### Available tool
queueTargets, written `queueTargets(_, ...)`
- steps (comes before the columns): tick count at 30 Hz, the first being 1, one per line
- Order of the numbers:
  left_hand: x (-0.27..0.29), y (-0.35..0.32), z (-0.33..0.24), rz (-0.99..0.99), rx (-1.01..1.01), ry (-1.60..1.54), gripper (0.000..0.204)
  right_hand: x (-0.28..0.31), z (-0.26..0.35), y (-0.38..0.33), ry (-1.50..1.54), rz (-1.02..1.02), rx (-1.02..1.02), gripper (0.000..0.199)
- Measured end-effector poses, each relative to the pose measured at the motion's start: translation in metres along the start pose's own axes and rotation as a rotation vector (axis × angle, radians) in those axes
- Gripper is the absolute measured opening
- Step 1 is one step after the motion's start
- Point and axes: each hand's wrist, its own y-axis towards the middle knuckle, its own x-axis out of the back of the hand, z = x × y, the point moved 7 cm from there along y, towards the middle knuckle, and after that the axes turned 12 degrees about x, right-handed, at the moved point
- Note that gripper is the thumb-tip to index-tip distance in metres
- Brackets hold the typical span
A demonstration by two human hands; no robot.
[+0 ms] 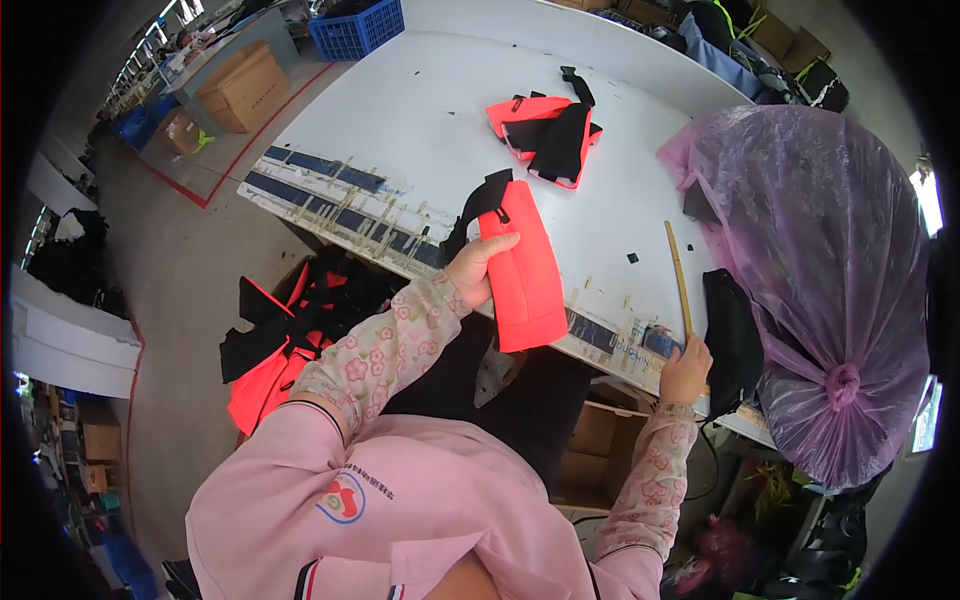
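Note:
A neon coral waist bag (pixel 530 270) with a black strap is gripped at its left side by my left hand (pixel 475 268), thumb across the front. It is held over the table's near edge. My right hand (pixel 686 372) is closed at the near end of a thin wooden ruler (pixel 679 270), which points away over the white table (pixel 430 130). Farther back on the table lies another coral and black waist bag (pixel 545 135), its strap ending in a black buckle. Just right of my right hand sits a black pouch-like item (pixel 730 340).
A large tied purple plastic bag (pixel 830 260) bulges over the table's right side. Coral and black bags (pixel 275 350) are heaped in a box at my left. Worn tape strips (pixel 350 215) line the near edge. A blue crate (pixel 355 32) stands beyond the table's far left corner.

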Motion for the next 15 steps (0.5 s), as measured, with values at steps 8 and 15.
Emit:
queueTargets(8,-0.013,-0.009,0.012,-0.122,0.021,0.164,0.030,-0.050,-0.058,0.005,-0.235,0.450,-0.074,0.026)
queueTargets(15,0.050,0.003,-0.093,-0.240,-0.214,-0.338,0.035,-0.023,-0.052,-0.020,0.307,0.171,-0.045,0.011)
